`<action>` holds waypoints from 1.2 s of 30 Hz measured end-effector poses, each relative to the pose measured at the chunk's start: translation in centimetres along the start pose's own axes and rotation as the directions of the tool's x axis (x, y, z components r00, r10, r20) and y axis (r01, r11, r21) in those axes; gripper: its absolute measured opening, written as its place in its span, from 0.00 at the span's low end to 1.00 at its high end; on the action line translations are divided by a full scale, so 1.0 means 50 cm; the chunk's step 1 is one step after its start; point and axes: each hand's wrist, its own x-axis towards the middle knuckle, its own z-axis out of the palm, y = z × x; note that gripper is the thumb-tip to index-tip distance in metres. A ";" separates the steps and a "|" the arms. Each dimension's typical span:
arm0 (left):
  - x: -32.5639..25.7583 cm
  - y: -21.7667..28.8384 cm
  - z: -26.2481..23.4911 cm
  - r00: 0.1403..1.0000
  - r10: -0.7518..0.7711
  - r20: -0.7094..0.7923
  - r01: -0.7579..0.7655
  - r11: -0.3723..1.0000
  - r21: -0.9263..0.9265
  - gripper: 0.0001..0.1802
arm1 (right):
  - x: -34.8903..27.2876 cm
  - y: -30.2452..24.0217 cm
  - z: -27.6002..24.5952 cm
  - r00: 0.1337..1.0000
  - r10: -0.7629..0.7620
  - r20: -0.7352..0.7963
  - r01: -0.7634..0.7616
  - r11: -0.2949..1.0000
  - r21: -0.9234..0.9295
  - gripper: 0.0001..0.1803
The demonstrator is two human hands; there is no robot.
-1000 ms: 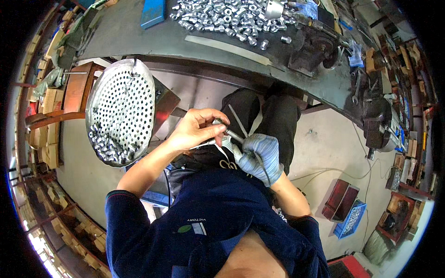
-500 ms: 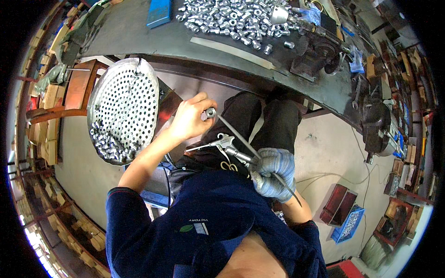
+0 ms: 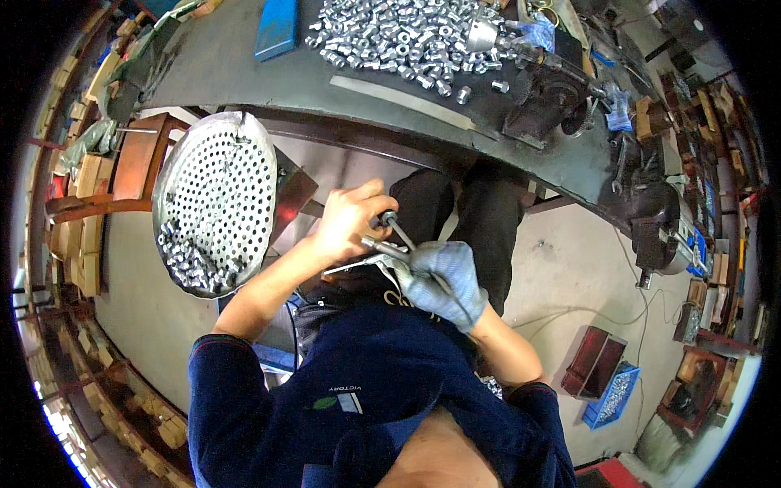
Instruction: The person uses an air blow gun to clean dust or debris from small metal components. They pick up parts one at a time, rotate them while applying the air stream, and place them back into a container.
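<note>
My bare left hand [image 3: 348, 221] grips the upper end of a thin metal rod tool [image 3: 400, 233] above my lap. My right hand [image 3: 443, 281], in a grey-blue work glove, is closed around the lower part of the same tool, and a silver plier-like metal piece [image 3: 358, 264] sticks out to the left beneath both hands. A small metal part sits at the rod's tip, between my left fingers. The hands nearly touch. My dark blue sleeves and dark trousers fill the space beneath them.
A tilted perforated metal basket [image 3: 213, 195] holds several small silver fittings to my left. A dark workbench [image 3: 260, 81] ahead carries a heap of silver fittings [image 3: 399, 37], a blue box [image 3: 277, 28] and a black machine [image 3: 541, 102]. Red and blue bins [image 3: 606, 378] stand on the floor to the right.
My left hand has come back down from its reach toward the basket and closed on the rod's top. The gloved right hand has risen back up under it.
</note>
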 end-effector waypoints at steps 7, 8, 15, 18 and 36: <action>0.063 -0.061 0.002 0.996 -0.052 -0.071 0.060 0.993 0.106 0.13 | -0.023 0.006 -0.047 0.980 -0.145 -0.133 0.130 0.985 -0.118 0.13; 0.086 -0.078 -0.002 0.997 -0.053 -0.048 0.061 0.984 0.167 0.13 | -0.030 0.001 -0.054 0.972 -0.131 -0.195 0.108 0.986 -0.124 0.13; 0.281 -0.176 -0.033 0.997 -0.074 0.016 0.060 0.899 0.434 0.12 | -0.067 0.008 -0.075 0.976 0.013 -0.216 -0.016 1.000 -0.010 0.09; 0.335 -0.203 -0.050 0.988 -0.109 0.112 0.026 0.821 0.570 0.15 | -0.080 0.010 -0.080 0.975 0.076 -0.207 -0.056 0.994 0.097 0.09; 0.031 -0.272 -0.259 0.894 -0.411 -0.176 0.438 0.886 0.155 0.15 | -0.111 0.034 -0.045 0.955 0.195 -0.224 -0.160 0.973 0.164 0.17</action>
